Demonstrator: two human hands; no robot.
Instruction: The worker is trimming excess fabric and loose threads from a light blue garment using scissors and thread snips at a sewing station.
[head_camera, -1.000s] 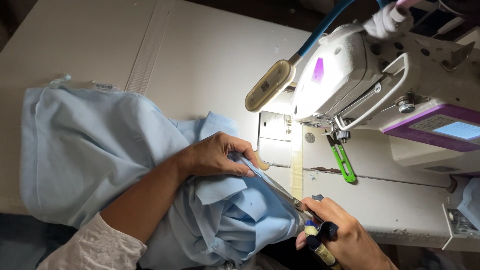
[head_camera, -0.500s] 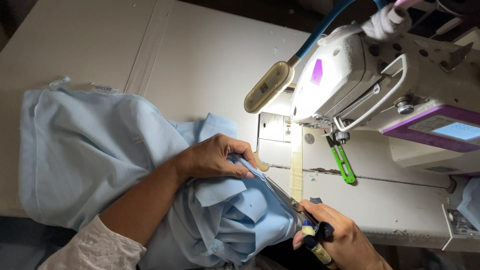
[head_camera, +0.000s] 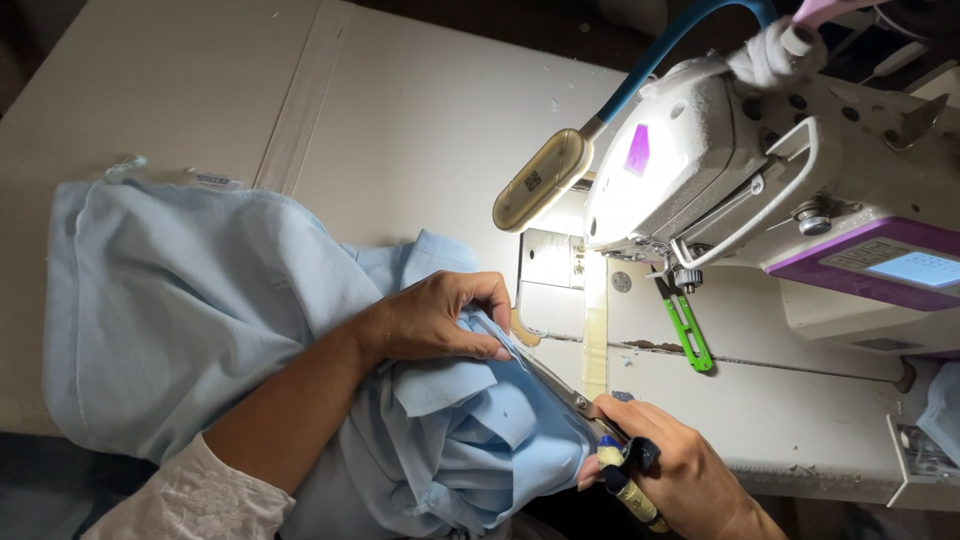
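— What have the hands got?
— Left hand (head_camera: 440, 320) pinches the blue shirt (head_camera: 200, 320) on the tabletop (head_camera: 400, 130). Right hand (head_camera: 670, 470), fingers closed, grips scissors (head_camera: 560, 385) at the shirt's edge, beside the sewing machine (head_camera: 720, 170).

Pale cream sewing table (head_camera: 300, 120) fills most of view; long seam runs diagonally across top. White industrial sewing machine (head_camera: 720, 170) mounted at right, purple-trimmed control panel (head_camera: 880, 270) on side. Blue gooseneck lamp (head_camera: 545, 180) bent low beside machine head, casting bright pool on metal needle plate (head_camera: 548, 260). Green tweezers (head_camera: 686, 325) on machine bed. Far edge dark, room beyond table unlit, not readable.
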